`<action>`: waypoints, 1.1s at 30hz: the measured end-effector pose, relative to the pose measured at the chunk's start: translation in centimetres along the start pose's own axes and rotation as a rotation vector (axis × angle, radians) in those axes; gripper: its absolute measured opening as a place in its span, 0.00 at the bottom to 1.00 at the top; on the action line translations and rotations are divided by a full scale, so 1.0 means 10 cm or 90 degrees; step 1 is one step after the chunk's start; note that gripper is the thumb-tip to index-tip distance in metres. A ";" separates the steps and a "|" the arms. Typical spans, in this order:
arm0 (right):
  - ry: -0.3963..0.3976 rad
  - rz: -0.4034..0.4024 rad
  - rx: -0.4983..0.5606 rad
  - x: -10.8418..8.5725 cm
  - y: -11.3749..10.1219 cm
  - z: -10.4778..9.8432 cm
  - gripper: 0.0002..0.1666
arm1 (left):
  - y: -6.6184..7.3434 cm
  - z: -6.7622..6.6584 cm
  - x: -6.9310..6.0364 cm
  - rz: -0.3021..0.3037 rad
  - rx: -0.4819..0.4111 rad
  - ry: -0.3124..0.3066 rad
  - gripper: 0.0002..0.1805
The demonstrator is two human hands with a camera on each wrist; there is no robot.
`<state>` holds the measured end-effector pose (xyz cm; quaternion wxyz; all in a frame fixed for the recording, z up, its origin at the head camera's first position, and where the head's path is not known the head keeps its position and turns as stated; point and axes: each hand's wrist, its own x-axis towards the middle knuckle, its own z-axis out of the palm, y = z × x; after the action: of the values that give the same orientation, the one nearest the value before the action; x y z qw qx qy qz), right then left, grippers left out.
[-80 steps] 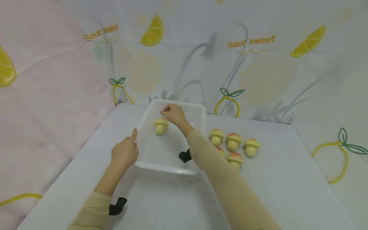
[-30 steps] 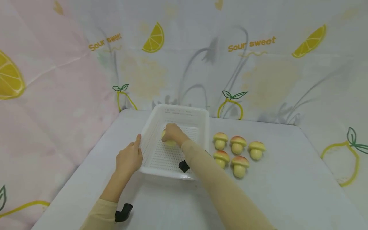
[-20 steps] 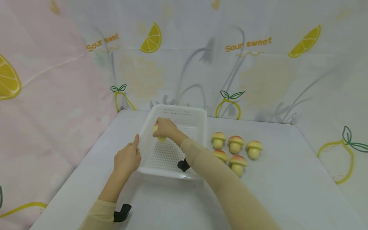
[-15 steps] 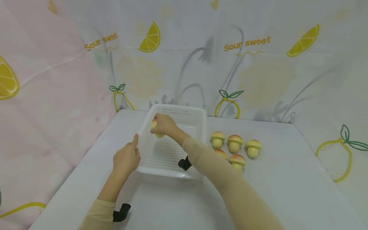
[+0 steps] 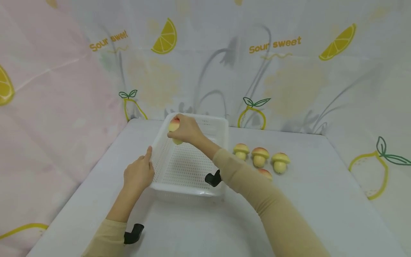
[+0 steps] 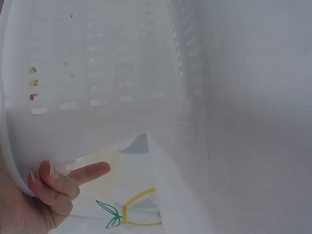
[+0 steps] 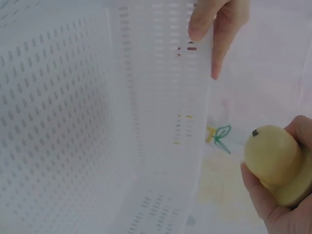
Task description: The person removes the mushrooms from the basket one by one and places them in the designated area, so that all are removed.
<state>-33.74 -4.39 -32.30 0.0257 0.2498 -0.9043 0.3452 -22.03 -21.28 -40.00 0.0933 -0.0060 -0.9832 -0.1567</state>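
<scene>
My right hand (image 5: 187, 129) grips a toy mushroom (image 5: 174, 125) with a pale yellow stem and reddish cap, raised above the back left part of a white perforated plastic basket (image 5: 183, 190). In the right wrist view the mushroom's rounded stem end (image 7: 273, 153) points out between thumb and fingers. At the basket's left side, my left hand (image 5: 138, 174) holds the rim, its index finger stretched along the outside. The left wrist view shows its other fingers (image 6: 58, 195) curled by the outer wall. The basket's holed floor is bare where it shows.
Several similar mushrooms, such as this one (image 5: 280, 163), stand on the white table (image 5: 192, 225) right of the basket, partly hidden by my right sleeve (image 5: 253, 189). Behind rises a lemon-print cloth (image 5: 205, 71). Black wrist attachments (image 5: 134, 233) stick out beside both forearms.
Earlier the mushroom lay inside the basket below my right hand. The hand has since taken hold of it and lifted it up towards the back left. The left hand stays at the rim.
</scene>
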 end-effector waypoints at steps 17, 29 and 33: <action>0.042 -0.094 0.156 -0.11 -0.09 -0.20 0.22 | 0.00 0.00 0.00 0.004 -0.003 0.003 0.28; 0.121 -0.233 0.171 -0.15 -0.09 -0.32 0.22 | 0.02 -0.03 0.00 -0.001 -0.007 0.004 0.28; 0.135 -0.255 0.181 -0.16 -0.10 -0.35 0.22 | 0.03 -0.03 -0.01 -0.001 -0.008 0.002 0.28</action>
<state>-32.28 -2.15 -29.39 0.1531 0.3872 -0.7716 0.4808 -21.85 -21.10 -39.62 0.0948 -0.0053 -0.9820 -0.1630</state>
